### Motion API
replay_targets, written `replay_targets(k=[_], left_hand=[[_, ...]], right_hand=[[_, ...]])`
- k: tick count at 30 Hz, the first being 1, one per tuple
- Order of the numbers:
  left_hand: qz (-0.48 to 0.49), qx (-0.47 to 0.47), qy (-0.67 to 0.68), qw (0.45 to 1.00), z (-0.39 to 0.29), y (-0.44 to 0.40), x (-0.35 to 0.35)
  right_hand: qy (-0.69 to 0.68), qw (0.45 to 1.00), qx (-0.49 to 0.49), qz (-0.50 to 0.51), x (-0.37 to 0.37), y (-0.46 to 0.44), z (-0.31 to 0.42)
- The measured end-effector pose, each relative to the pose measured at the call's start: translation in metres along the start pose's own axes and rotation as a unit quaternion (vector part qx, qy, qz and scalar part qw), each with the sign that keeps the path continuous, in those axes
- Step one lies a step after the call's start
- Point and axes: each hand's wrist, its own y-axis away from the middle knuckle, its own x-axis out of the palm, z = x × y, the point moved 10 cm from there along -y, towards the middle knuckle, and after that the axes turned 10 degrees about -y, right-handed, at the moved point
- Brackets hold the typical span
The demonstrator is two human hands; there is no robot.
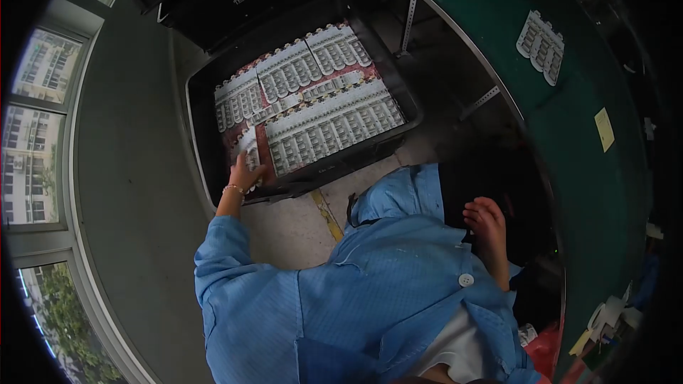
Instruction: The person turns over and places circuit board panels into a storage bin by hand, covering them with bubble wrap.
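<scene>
My left hand (pixel 245 174) reaches into the near left corner of a black plastic bin (pixel 411 110). Its fingers and thumb are around a narrow white scalloped panel (pixel 249 144) that lies there; the fingertips are partly hidden. Rows of similar white panels with grey rectangular units (pixel 334 128) lie in the bin on a reddish layer. My right hand (pixel 487 222) hangs away from the bin, beside the green bench, fingers loosely bent and nothing visible in them. One more white scalloped panel (pixel 542 46) lies on the green bench top (pixel 576 149).
Behind the bin stands another black bin (pixel 213 11) with white characters on it. A yellow note (pixel 604 129) lies on the bench. Perforated metal legs (pixel 409 21) stand under the bench. A grey wall and windows (pixel 35 128) are at left. Yellow tape (pixel 327 215) marks the floor.
</scene>
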Motion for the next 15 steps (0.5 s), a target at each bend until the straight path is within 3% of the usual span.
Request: replay_targets(k=[2, 3, 6, 9, 10, 12, 14, 15], left_hand=[[0.101, 0.031, 0.036, 0.994, 0.014, -0.02, 0.053], [0.105, 0.044, -0.048, 0.992, -0.009, -0.015, 0.04], [0.01, 0.115, -0.211, 0.971, -0.074, -0.001, 0.0], [-0.123, 0.288, -0.113, 0.943, -0.173, 0.017, -0.013], [-0.124, 0.311, -0.043, 0.941, -0.223, 0.045, -0.025], [-0.192, 0.504, -0.024, 0.841, -0.311, 0.104, -0.02], [-0.203, 0.629, 0.015, 0.75, -0.38, 0.175, -0.004], [-0.186, 0.668, 0.02, 0.72, -0.406, 0.202, 0.009]], right_hand=[[-0.011, 0.999, -0.014, -0.046, -0.031, 0.011, -0.001], [-0.017, 0.998, -0.025, -0.055, -0.046, 0.016, -0.004], [-0.01, 0.991, -0.054, -0.123, -0.105, 0.042, -0.013], [0.012, 0.979, -0.126, -0.161, -0.168, 0.075, -0.018], [0.01, 0.97, -0.125, -0.209, -0.188, 0.093, -0.02], [0.117, 0.925, -0.176, -0.316, -0.236, 0.139, -0.016], [0.2, 0.822, -0.236, -0.478, -0.269, 0.217, 0.007], [0.289, 0.726, -0.264, -0.566, -0.284, 0.267, 0.017]])
